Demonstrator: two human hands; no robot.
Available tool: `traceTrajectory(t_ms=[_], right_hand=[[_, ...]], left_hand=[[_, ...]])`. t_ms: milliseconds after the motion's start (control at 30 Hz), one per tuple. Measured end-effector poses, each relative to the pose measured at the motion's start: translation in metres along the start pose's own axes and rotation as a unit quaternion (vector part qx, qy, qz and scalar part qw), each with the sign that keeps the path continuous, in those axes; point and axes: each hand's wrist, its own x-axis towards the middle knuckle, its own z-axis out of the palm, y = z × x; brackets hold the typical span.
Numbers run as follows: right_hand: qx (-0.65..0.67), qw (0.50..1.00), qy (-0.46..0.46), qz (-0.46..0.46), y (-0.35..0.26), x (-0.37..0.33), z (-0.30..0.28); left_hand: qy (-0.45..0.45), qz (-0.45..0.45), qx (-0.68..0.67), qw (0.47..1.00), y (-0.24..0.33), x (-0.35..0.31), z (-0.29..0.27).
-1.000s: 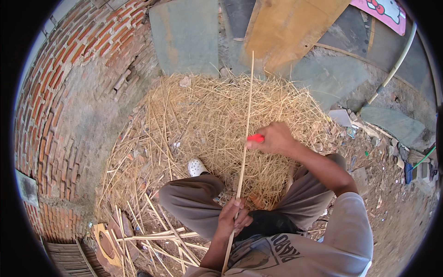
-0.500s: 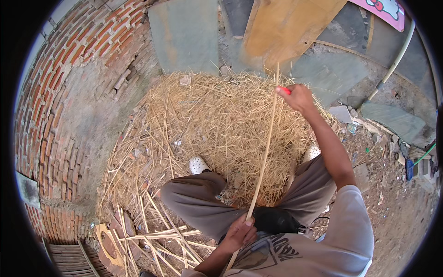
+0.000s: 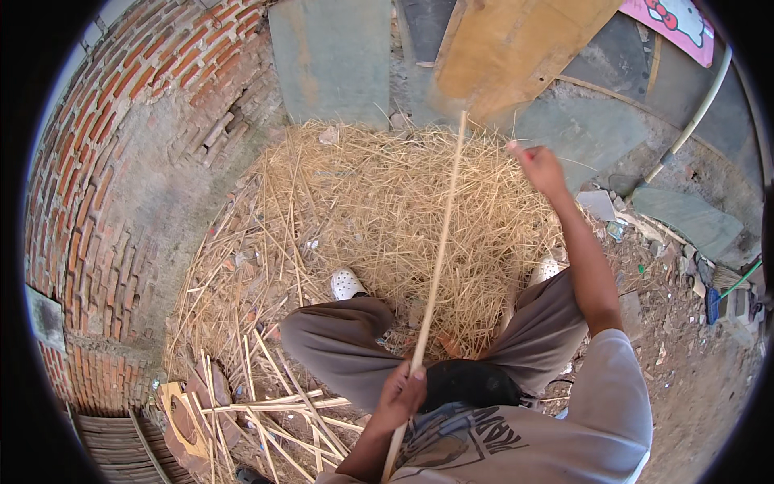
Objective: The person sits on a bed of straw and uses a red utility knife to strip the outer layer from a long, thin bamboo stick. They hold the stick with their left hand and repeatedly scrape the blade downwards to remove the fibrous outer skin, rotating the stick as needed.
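- L hand [image 3: 401, 390] grips bamboo strip [image 3: 440, 246], slanting above shavings pile [image 3: 379, 210], per my feed.
- R hand [image 3: 539, 168], clenched on mostly hidden red handle [image 3: 530, 156], is now off strip (prev. touching nr. tip): I judge stroke done.

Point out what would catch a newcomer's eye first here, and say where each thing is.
The wide heap of straw-coloured shavings stands out first, spread over the ground in the middle. Next comes the long pale strip, held in the left hand at lower centre and slanting up across the view. Near the upper right edge, a bright pink panel stands out against the grey slabs.
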Motion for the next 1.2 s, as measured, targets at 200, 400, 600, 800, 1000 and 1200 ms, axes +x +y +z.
traceTrajectory(t_ms=[200, 400, 600, 800, 1000, 1200], right_hand=[[-0.089, 0.925, -0.144, -0.340, -0.098, -0.137, 0.043], [-0.101, 0.944, -0.096, -0.299, -0.089, -0.114, 0.055], [-0.069, 0.927, -0.097, -0.356, -0.091, -0.136, 0.059], [-0.089, 0.917, -0.107, -0.374, -0.089, -0.135, 0.060], [-0.081, 0.913, -0.052, -0.397, -0.084, -0.120, 0.063], [-0.085, 0.917, -0.019, -0.389, -0.079, -0.111, 0.070]], left_hand=[[0.046, 0.073, 0.073, 0.994, 0.040, 0.038, 0.003], [0.057, 0.068, 0.090, 0.992, 0.045, 0.032, 0.012], [0.051, 0.065, 0.074, 0.994, 0.046, 0.036, 0.015], [0.053, 0.068, 0.099, 0.991, 0.044, 0.037, 0.014], [0.047, 0.061, 0.074, 0.994, 0.043, 0.036, 0.014], [0.035, 0.087, 0.051, 0.994, 0.041, 0.039, 0.014]])
